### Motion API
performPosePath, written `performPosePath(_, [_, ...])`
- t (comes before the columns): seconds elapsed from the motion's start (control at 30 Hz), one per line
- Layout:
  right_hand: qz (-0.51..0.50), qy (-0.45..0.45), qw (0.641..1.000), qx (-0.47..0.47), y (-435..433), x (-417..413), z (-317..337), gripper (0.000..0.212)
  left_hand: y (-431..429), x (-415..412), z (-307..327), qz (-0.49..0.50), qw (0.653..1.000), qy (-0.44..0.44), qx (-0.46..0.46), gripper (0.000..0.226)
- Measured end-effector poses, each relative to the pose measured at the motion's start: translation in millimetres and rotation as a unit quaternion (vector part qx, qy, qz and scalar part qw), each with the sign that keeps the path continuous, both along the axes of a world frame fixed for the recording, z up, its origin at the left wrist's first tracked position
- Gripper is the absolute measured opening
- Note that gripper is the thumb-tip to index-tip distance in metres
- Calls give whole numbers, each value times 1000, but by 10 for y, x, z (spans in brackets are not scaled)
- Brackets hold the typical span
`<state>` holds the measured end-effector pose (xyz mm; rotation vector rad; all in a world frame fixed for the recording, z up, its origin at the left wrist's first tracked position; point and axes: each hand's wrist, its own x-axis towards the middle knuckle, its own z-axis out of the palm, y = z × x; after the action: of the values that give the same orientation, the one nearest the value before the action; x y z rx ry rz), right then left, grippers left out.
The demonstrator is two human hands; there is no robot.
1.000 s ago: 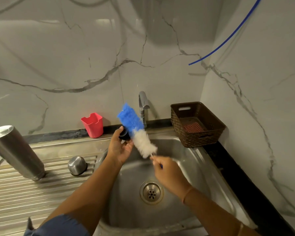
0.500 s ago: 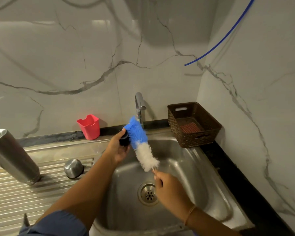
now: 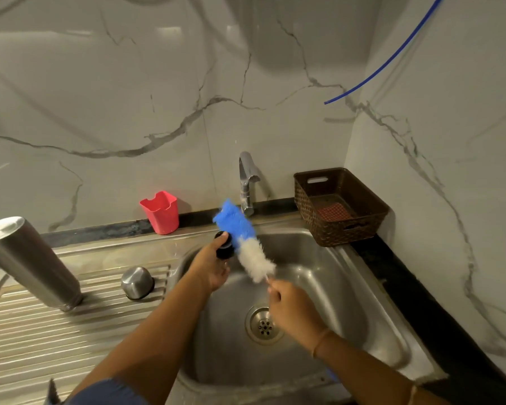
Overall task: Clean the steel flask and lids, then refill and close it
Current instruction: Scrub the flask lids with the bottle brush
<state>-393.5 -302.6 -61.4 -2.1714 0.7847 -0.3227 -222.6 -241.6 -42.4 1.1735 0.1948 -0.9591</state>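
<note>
over the sink (image 3: pixel 339 276), likely so drips fall in, the left hand (image 3: pixel 209 267) curls round the small black lid (image 3: pixel 225 247), holding it against the brush (image 3: pixel 243 241), whose thin handle is pinched by the right hand (image 3: pixel 289 305), while the steel flask (image 3: pixel 30 261) and domed cap (image 3: pixel 137 282) stand aside on the drainboard (image 3: pixel 41 331).

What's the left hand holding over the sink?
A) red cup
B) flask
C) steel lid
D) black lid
D: the left hand grips the black lid against the brush, while the steel lid and flask sit untouched on the drainboard.
</note>
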Motion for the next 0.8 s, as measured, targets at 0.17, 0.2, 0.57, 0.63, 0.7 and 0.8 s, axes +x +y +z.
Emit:
performPosePath(0.17, [-28,-24,999,0,-158,120,30,35,-166,-138,0,5,999,13,-29,34])
performPosePath(0.2, [-19,-21,999,-17,-78,62,-2,35,-171,-101,34,20,999,9,-43,33])
performPosePath(0.57, [-46,26,998,-26,-130,152,136,38,-157,-132,-25,-48,996,-56,50,47])
performPosePath(0.63, [-35,25,998,-46,-90,97,109,40,-134,-47,85,-28,999,-43,6,42])
performPosePath(0.7, [-16,34,997,-67,56,-21,38,43,-87,56,182,25,997,4,-67,24])
performPosePath(0.8, [3,61,996,-66,214,-109,-2,48,-36,101,165,45,995,36,-85,21])
